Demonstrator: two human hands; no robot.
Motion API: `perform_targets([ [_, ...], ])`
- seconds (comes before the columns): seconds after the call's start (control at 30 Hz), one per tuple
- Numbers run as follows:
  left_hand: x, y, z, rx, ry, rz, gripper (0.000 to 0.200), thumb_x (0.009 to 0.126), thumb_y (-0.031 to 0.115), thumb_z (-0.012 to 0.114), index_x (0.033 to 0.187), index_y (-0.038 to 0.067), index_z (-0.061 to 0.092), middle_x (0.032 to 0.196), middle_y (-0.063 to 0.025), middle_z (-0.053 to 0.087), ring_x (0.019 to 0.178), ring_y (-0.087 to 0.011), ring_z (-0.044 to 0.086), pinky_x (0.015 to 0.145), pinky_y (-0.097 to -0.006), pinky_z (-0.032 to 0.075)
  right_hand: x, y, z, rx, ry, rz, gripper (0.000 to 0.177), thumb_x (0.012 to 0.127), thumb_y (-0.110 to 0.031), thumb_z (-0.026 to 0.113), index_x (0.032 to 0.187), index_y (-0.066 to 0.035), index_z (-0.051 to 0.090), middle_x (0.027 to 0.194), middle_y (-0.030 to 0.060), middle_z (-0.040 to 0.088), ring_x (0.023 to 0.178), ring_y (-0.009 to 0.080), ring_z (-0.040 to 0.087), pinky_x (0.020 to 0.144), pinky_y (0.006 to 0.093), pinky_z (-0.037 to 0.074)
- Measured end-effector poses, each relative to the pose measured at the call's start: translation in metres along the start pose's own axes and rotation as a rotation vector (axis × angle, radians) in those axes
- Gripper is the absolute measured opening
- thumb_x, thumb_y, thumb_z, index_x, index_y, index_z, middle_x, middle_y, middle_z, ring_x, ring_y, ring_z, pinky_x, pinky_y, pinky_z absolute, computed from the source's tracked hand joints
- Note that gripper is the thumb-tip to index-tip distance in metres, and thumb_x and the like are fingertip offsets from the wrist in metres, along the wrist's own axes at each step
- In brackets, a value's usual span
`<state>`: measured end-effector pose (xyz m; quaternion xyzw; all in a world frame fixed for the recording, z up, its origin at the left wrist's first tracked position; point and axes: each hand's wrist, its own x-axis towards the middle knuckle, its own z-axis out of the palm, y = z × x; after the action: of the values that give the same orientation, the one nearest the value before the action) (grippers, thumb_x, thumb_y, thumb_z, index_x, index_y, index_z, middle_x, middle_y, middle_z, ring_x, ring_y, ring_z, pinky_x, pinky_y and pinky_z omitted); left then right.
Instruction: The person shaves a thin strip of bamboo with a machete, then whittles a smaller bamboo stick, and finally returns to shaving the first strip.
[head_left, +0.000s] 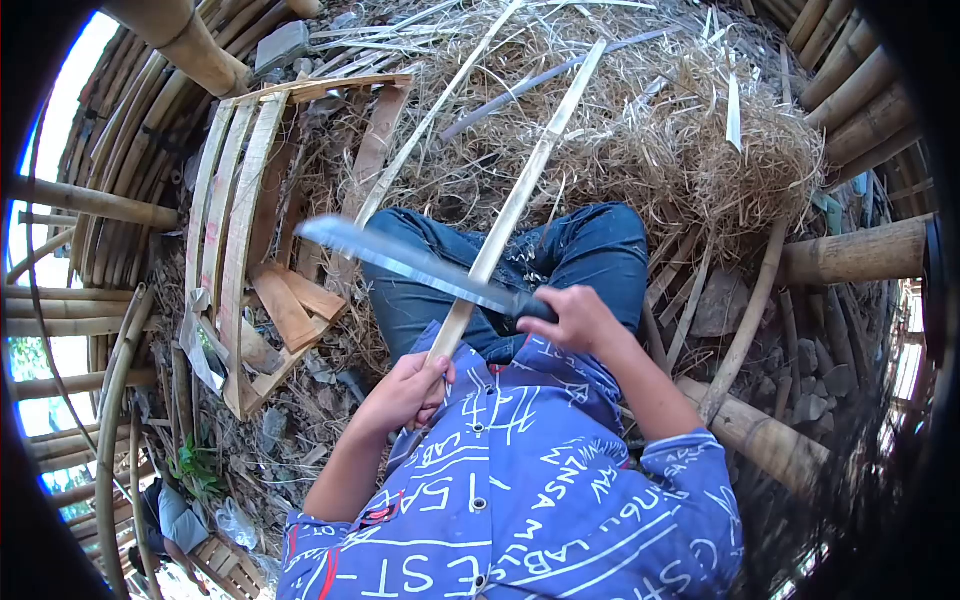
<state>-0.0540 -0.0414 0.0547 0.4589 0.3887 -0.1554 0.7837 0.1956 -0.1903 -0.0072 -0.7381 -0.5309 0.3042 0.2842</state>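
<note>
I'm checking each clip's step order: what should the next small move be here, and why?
Probably a light stroke of the knife along the pale strip, away from the left hand. That hand grips the strip's near end, the right hand holds the knife's handle, and the blade crosses the strip beyond the left hand.

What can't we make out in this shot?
All head view:
- Knife blade: outer part motion-blurred; contact with the pale strip unclear.
- Knife handle: partly covered by right hand.
- Strip's gripped stretch: covered by left hand.
- Shirt: cut off by bottom edge.
</note>
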Motion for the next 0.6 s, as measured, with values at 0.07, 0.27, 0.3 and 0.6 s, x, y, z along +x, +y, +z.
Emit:
perform_targets([
  [0.07,-0.002,-0.001,0.000,0.000,0.000,-0.017,0.031,0.105,0.030,0.040,0.092,0.005,0.053,0.050,0.0050,0.038,0.036,-0.0063,0.037,0.033,-0.0226,0.031,0.011,0.022,-0.005,0.060,0.088,0.132,0.048,0.083,-0.054,0.065,0.084,-0.006,0.064,0.070,0.0229,0.064,0.071,0.0429,0.063,0.064,0.0489,0.050],
  [0.27,-0.001,0.002,0.001,-0.062,-0.033,-0.009,0.032,0.105,0.031,0.040,0.092,0.005,0.054,0.049,0.0048,0.038,0.035,-0.0063,0.037,0.033,-0.0224,0.032,0.016,0.039,-0.007,0.089,0.206,0.188,0.050,0.086,-0.052,0.064,0.082,-0.002,0.062,0.071,0.0240,0.064,0.073,0.0428,0.064,0.063,0.0476,0.050],
  [0.3,0.001,0.004,0.000,-0.093,-0.047,-0.013,0.032,0.105,0.031,0.040,0.093,0.005,0.054,0.049,0.0048,0.038,0.035,-0.0062,0.037,0.033,-0.0224,0.032,0.011,0.032,-0.004,0.078,0.180,0.174,0.050,0.086,-0.052,0.064,0.082,-0.002,0.062,0.071,0.0237,0.064,0.073,0.0429,0.064,0.063,0.0477,0.050],
  [0.6,-0.002,0.002,-0.003,-0.037,-0.016,-0.028,0.031,0.105,0.030,0.039,0.095,0.005,0.054,0.050,0.0046,0.036,0.035,-0.0062,0.036,0.033,-0.0220,0.031,0.016,0.038,0.003,0.067,0.090,0.146,0.048,0.084,-0.054,0.064,0.087,-0.007,0.065,0.073,0.0218,0.066,0.074,0.0429,0.064,0.065,0.0487,0.050],
])
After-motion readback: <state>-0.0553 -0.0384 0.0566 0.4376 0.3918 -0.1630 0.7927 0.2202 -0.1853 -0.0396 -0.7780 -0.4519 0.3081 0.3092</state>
